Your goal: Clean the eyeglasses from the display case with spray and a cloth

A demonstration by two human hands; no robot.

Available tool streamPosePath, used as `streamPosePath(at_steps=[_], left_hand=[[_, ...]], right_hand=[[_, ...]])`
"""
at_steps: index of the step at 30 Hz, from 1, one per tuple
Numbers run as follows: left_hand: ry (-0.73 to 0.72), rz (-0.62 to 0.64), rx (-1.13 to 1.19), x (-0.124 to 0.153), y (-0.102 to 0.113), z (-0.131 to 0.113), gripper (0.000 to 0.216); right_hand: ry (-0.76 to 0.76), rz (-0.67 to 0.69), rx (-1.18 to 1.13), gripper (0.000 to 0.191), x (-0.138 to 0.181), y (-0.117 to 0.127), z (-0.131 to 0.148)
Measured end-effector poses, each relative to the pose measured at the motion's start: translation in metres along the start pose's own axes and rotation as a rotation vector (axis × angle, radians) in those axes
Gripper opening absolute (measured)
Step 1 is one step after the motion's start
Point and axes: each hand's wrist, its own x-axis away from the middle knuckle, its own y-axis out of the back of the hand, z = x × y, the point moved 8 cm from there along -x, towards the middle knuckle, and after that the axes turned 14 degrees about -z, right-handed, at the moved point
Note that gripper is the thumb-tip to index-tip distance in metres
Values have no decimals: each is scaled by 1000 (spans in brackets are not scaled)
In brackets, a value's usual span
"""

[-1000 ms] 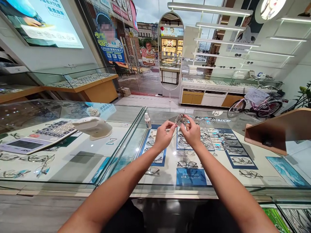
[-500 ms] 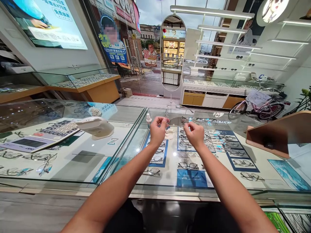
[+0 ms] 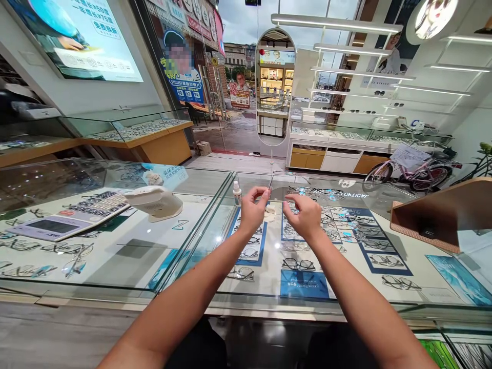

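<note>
Above the glass counter (image 3: 265, 302), my left hand (image 3: 252, 209) is closed in a pinch. A thin, dark, rod-like piece (image 3: 271, 181) sticks up from its fingertips; its exact kind is too small to tell. My right hand (image 3: 305, 214) is a short way to the right, index finger and thumb apart, with nothing visible between them. Just left of my left hand stands a small white bottle (image 3: 237, 192). A small pale item (image 3: 271, 210) lies between the hands. Eyeglasses (image 3: 298, 264) rest beneath the glass, several more around them.
At left are a large calculator (image 3: 57, 225) and a white handheld device (image 3: 156, 202). A wooden stand (image 3: 430, 210) juts in at right. Beyond the counter are an oval mirror (image 3: 274, 87), a pink bicycle (image 3: 413, 164) and lit shelves (image 3: 361, 72).
My right hand has shifted slightly left, its index finger and thumb now spread. The thin piece in my left hand now shows more clearly, pointing up. The view has moved slightly.
</note>
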Motion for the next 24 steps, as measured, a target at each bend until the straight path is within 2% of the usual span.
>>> streamPosePath(at_steps=[5,11,16,19,22,24], left_hand=[[45,149,90,9,-16,0,30],[194,279,125,8,-20,12,32],[141,328,73,6,-21,8,29],[-69,242,-62,2,-13,-11,26],[-338,-22,-276,-8,12,-32,19],[-404,-229,-385,-17,34,-35,20]], right_hand=[[-4,128,-157,41,6,-14,12],[-78,116,-341,22,8,-18,10],[-235,121,-431,22,12,-25,-5],[-237,84,-381,24,11,-23,-10],[-239,57,-342,25,10,-18,-12],[-224,47,-320,24,8,-15,-12]])
